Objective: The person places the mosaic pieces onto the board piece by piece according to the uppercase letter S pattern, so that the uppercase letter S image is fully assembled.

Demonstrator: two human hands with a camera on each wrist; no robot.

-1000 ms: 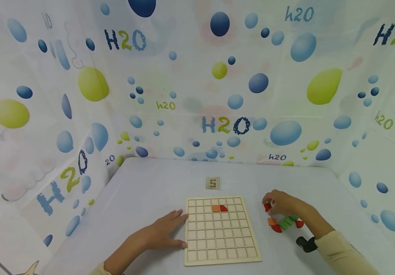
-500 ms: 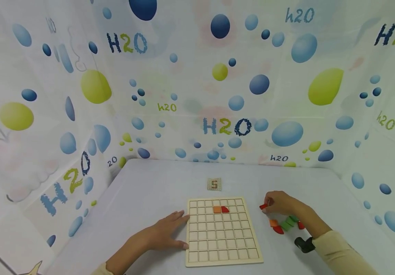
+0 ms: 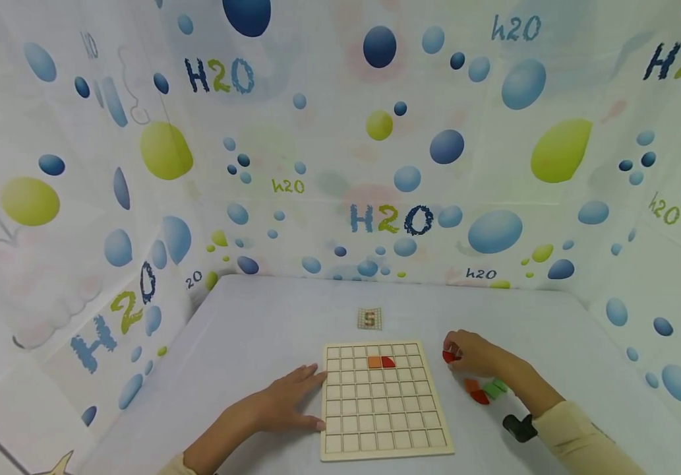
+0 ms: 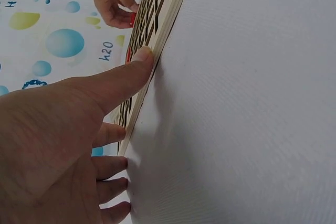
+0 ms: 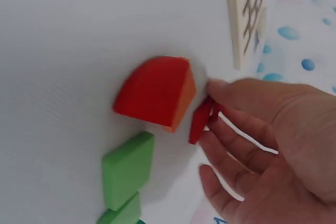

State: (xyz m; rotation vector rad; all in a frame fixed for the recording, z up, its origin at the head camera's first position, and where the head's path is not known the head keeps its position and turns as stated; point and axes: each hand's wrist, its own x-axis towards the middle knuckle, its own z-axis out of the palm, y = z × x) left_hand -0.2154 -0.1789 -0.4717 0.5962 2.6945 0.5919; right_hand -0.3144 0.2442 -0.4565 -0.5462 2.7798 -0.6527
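A pale wooden grid board (image 3: 370,422) lies on the white table. In its second row sit an orange square tile (image 3: 374,361) and a red quarter-circle tile (image 3: 388,362), side by side. My left hand (image 3: 283,399) rests along the board's left edge, its thumb touching the rim and its fingers extended. Right of the board, my right hand (image 3: 475,353) pinches a small red tile (image 5: 199,121) between thumb and fingers; its full outline is partly hidden. Close to that hand lie another red quarter-circle tile (image 5: 155,90), an orange tile (image 3: 471,385) and green tiles (image 5: 127,169).
Behind the board lies a small square card (image 3: 370,318) with a grid and an S- or 5-like figure. A black wrist device (image 3: 520,428) sits by the right sleeve. A curtain (image 3: 328,132) printed with bubbles encloses the table's back and sides.
My right hand has lifted the red tile away from the loose tiles and moved slightly left toward the board. My left hand stays at the board's edge.
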